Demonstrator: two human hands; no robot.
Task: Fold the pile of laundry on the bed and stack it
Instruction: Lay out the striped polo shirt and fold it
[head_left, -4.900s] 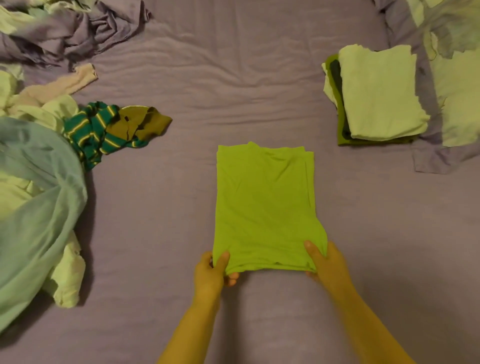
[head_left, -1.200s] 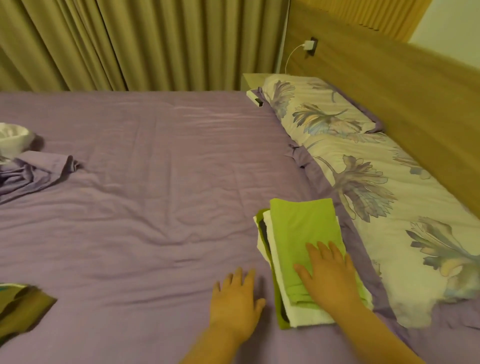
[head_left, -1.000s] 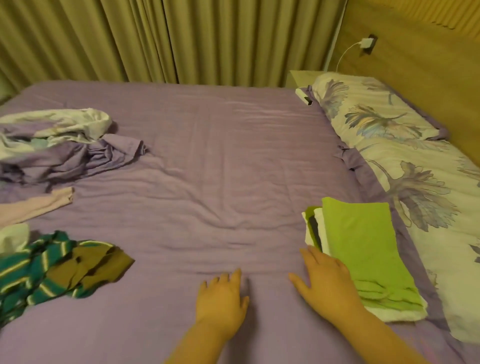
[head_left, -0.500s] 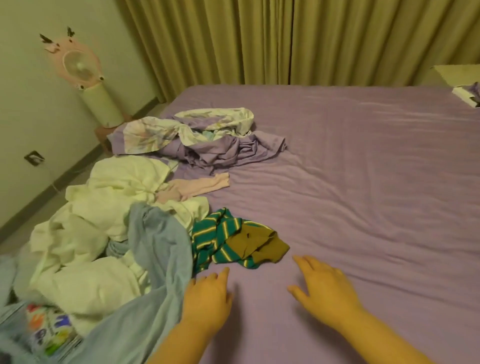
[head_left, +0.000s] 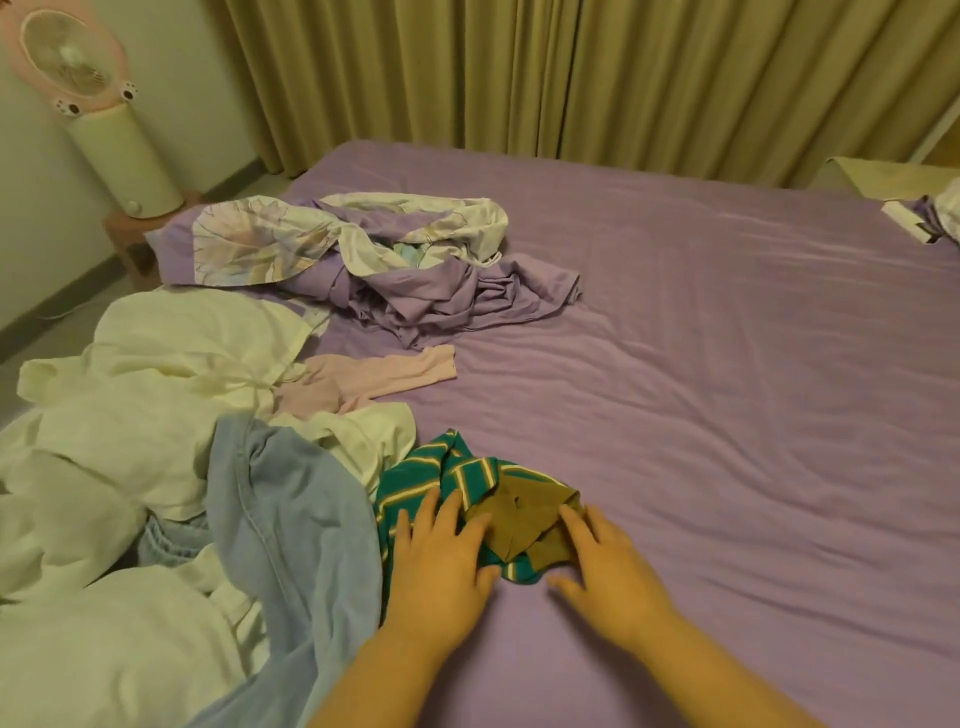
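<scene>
Laundry pile (head_left: 156, 431) mostly unfolded, heaped left of my grips on the bed (head_left: 727, 389).
Both grips released: left hand (head_left: 441, 561) flat on the striped garment (head_left: 457, 483), right hand (head_left: 608, 566) at its edge; I judge folding hardly begun here.

Worn on the head, looking forward and down across the bed (head_left: 727, 364) from its near edge, close above both hands (head_left: 447, 561). Faces the curtains (head_left: 571, 78) at the far side, with the laundry (head_left: 156, 415) to the left and possibly a bedside table at the blurred right edge. Only one view, so nothing shared.
</scene>
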